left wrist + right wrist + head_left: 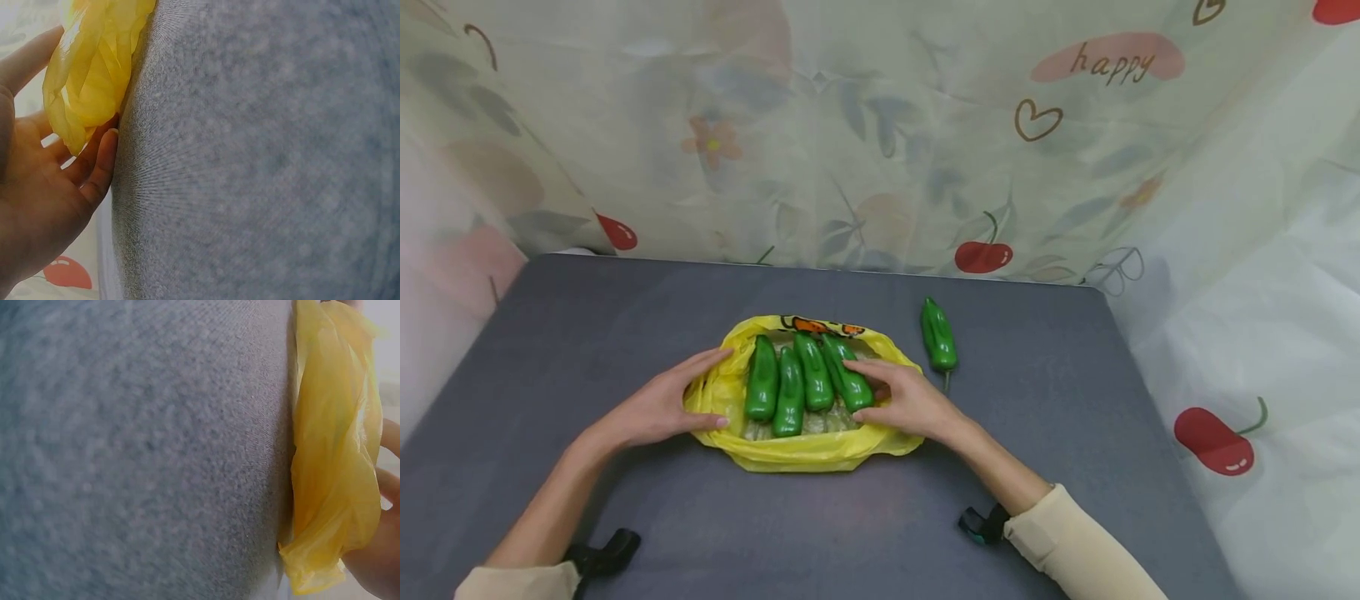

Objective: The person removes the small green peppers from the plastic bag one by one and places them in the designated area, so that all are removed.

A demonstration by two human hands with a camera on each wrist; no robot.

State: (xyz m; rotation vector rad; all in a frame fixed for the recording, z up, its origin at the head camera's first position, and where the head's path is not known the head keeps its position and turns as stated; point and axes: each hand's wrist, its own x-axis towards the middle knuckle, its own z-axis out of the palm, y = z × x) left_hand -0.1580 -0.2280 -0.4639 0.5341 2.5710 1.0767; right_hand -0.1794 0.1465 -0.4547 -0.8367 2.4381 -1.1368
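A yellow plastic bag (842,454) lies on the grey table with its mouth spread wide. Inside it, several glossy green peppers (789,392) rest side by side on a layer of pale, clear material. My left hand (658,404) cups the bag's left end, thumb and fingers spread apart; in the left wrist view, its loosely bent fingers (103,164) touch the yellow plastic. From the right, my right hand (910,400) reaches over the rim, with index finger and thumb around the rightmost green pepper (842,375). Its other fingers are mostly hidden.
One more green pepper (938,335) lies on the table behind and right of the bag, its stem towards me. A printed curtain (865,125) hangs behind the grey table (1037,400) and along its sides.
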